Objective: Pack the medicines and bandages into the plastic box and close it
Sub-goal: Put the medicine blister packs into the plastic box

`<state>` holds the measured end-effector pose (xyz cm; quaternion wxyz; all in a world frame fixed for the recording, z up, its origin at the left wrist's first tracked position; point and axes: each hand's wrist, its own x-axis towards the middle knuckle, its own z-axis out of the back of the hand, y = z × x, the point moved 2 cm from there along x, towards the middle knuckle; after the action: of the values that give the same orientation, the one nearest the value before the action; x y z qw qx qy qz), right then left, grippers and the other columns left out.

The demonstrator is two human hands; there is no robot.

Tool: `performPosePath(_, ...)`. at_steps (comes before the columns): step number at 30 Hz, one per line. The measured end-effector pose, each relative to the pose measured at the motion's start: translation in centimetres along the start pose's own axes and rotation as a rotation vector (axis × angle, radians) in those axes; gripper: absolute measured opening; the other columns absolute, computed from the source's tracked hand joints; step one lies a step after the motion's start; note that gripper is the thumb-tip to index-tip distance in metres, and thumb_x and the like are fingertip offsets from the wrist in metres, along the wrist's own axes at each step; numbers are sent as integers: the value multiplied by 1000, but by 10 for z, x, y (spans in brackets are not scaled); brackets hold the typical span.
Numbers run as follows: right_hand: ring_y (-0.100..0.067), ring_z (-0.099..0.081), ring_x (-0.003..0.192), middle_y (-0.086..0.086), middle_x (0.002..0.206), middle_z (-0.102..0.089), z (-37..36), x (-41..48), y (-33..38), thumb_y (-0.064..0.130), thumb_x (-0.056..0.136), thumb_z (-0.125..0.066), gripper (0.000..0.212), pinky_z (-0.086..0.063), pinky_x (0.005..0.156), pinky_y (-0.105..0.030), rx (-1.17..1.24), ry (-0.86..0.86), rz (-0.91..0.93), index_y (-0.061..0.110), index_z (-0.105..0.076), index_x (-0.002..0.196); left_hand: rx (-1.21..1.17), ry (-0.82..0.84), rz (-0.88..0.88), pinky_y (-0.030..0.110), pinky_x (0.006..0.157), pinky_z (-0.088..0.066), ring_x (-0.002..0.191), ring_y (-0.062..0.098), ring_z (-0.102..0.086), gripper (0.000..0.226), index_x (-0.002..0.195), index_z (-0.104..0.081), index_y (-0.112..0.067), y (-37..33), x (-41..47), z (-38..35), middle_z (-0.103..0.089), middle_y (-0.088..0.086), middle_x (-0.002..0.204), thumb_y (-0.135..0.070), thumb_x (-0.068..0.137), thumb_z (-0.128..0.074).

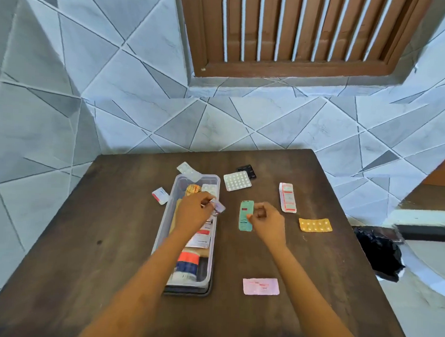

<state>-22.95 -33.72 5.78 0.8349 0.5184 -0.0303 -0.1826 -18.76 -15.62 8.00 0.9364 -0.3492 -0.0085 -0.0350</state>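
Observation:
A clear plastic box stands on the dark wooden table, with several medicine packs and a bottle inside. My left hand hovers over the box and pinches a small blister strip above its right rim. My right hand pinches the right edge of a teal blister pack that lies on the table. Loose packs lie around: a white pill sheet, a black strip, a white-and-red pack, an orange strip, a pink sachet, a small white-red pack.
Another blister strip leans on the box's far rim. A dark lid appears to lie under the box at its near end. A tiled wall stands behind the table. A black bag sits on the floor to the right.

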Motion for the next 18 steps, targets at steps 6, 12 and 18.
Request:
performPosePath(6,-19,-65,81,-12,85,-68,-72,22,52,5,80,-64,41,-52,69,-27,-27,193,121,14,-52,118,43,-98,63,21,71,-41,90,24,-67,16,94,-75,-10,53,36,55,-75,11,99,-12,83,-64)
performPosePath(12,-29,-67,86,-19,88,-71,-122,46,75,3,81,-62,36,-54,72,-36,-148,165,197,11,-55,115,117,-64,-43,33,68,-48,82,29,-67,20,82,-72,-6,76,76,53,-74,13,87,-2,79,-52)
performPosePath(18,-26,-64,86,-17,94,-69,-147,67,75,2,84,-56,36,-42,64,-24,-219,127,153,11,-52,119,366,135,-200,33,92,-48,115,24,-54,32,119,-60,-10,93,98,20,-61,8,125,-13,91,-46)
